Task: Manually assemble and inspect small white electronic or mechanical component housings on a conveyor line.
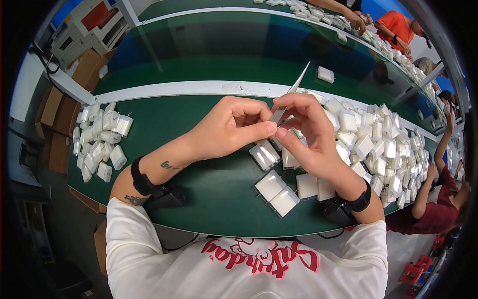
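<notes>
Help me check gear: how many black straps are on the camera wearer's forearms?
2: a left strap around the left forearm and a right strap around the right forearm; any beneath the white sleeves would be hidden.

White short-sleeved shirt [186, 269], red lettering [279, 266] — black straps [141, 180], boxy black modules [168, 196] — dark tattoos [170, 165] on left forearm [191, 148].

The pointed tool [299, 77] is silvery grey; the blocks [271, 186] are white with clear edges, set against a dark green tabletop [219, 207] with a white rail [199, 88] and a deep green belt [214, 47]. The shirt [134, 249] is white, printed in red, and the wristbands [139, 179] are black. Cartons [59, 107] are brown, one co-worker's top [397, 25] orange, another's top [442, 199] maroon.
</notes>
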The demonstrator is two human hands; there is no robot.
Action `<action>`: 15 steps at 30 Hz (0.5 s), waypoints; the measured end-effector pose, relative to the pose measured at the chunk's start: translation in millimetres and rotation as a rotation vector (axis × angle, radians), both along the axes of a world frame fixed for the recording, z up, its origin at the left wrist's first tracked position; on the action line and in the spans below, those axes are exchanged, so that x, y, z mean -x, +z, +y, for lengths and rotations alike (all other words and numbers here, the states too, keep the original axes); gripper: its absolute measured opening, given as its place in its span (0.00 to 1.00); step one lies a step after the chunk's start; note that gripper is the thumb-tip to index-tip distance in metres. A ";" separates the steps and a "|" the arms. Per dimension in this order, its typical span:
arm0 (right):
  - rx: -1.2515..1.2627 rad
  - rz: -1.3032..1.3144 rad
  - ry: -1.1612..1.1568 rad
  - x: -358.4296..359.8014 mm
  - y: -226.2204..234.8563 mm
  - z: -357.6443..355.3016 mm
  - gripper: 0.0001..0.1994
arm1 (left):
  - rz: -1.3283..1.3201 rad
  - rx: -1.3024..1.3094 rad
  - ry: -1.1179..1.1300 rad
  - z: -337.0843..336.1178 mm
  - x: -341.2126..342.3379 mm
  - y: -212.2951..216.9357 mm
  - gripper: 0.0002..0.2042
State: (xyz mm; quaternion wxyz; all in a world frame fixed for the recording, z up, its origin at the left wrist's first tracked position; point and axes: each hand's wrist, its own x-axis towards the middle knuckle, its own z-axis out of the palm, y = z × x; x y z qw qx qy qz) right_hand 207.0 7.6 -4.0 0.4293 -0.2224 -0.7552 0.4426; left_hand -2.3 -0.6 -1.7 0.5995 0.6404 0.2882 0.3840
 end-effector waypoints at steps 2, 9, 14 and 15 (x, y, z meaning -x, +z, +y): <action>-0.004 0.001 0.001 -0.9 0.4 1.4 0.17 | -0.024 0.027 -0.035 2.5 -0.1 -2.1 0.10; -0.003 -0.001 0.006 -5.1 0.4 6.4 0.18 | 0.011 0.043 -0.095 -1.0 -5.1 -3.7 0.10; -0.263 -0.287 0.090 -17.4 10.5 12.6 0.19 | 0.331 -0.017 -0.227 1.0 -2.7 7.7 0.09; -0.210 -0.348 0.073 -19.5 18.7 10.8 0.21 | 0.439 -0.034 -0.221 1.5 -3.1 17.4 0.10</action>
